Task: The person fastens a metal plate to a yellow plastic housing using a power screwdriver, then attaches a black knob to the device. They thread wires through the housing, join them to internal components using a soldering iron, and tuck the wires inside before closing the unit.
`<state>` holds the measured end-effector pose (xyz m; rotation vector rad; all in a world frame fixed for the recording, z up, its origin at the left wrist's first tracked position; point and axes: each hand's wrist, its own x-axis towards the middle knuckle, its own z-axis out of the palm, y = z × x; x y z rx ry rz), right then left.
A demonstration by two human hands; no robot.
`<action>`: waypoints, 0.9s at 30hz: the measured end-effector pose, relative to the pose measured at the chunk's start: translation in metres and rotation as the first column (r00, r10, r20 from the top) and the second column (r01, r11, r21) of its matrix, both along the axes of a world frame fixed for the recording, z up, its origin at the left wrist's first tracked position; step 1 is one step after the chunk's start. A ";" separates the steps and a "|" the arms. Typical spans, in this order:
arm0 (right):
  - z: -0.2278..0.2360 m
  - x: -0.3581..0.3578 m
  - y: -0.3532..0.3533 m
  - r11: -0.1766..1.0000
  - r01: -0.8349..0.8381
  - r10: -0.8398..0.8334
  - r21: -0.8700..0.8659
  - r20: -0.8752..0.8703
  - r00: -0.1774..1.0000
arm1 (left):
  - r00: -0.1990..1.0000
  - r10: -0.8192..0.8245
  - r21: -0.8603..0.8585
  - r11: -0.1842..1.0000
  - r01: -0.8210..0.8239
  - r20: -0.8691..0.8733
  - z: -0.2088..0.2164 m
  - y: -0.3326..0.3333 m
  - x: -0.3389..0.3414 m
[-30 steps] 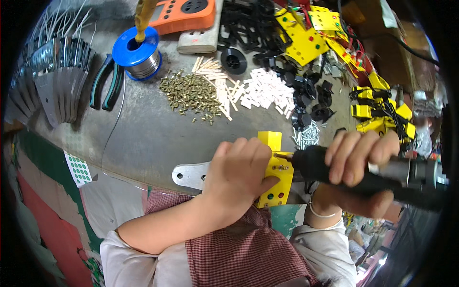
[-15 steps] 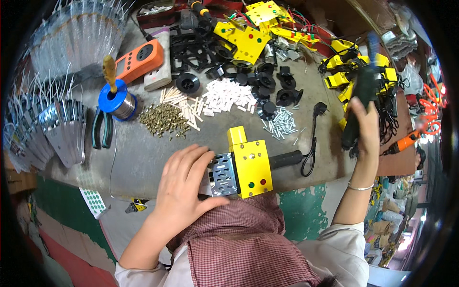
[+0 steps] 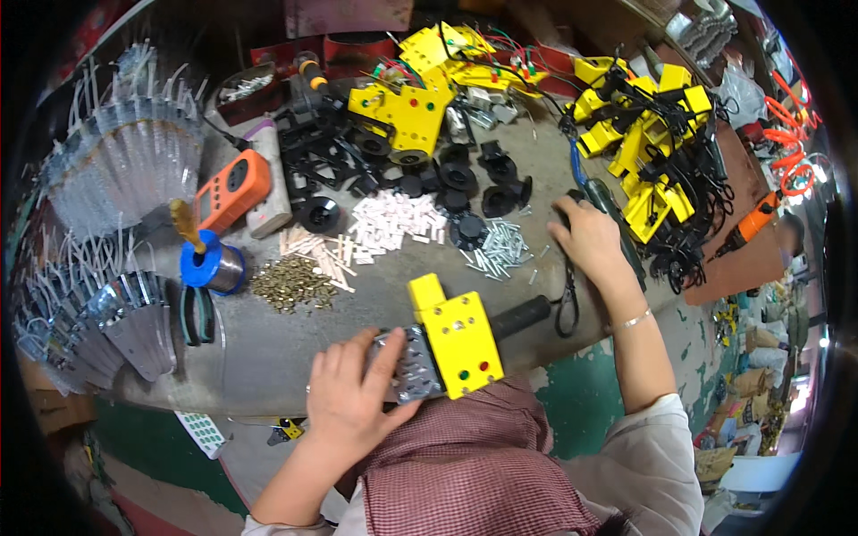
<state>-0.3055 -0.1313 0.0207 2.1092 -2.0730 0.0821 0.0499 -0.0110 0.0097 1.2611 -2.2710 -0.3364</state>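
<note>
My left hand is closed around the perforated metal end of a yellow box-bodied tool at the table's front edge. The tool's face carries a red and a green round piece, and a black handle sticks out to its right. My right hand is bent over the black plug of a looped cord, its fingertips at the plug, which they partly hide. Just right of that hand lies a dark electric screwdriver with a blue cord.
White tubes, brass pieces and screws lie in piles. Black parts and yellow housings crowd the back. At left stand a solder spool, pliers, an orange socket meter and metal plates.
My right hand has put the screwdriver down on the table at right and moved left to the plug. My left hand stays on the tool's metal end. The whole view has shifted.
</note>
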 end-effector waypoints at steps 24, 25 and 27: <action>0.041 0.336 -0.130 0.641 -0.765 0.754 -0.070 0.245 0.609 | 0.715 0.698 0.012 0.716 -0.698 -0.046 -0.017 0.063 0.112; 0.039 0.334 -0.132 0.653 -0.756 0.737 -0.049 0.270 0.619 | 0.721 0.692 0.020 0.722 -0.692 -0.041 -0.016 0.062 0.112; 0.041 0.327 -0.139 0.637 -0.770 0.742 -0.038 0.303 0.599 | 0.739 0.673 0.027 0.740 -0.672 -0.037 -0.016 0.061 0.114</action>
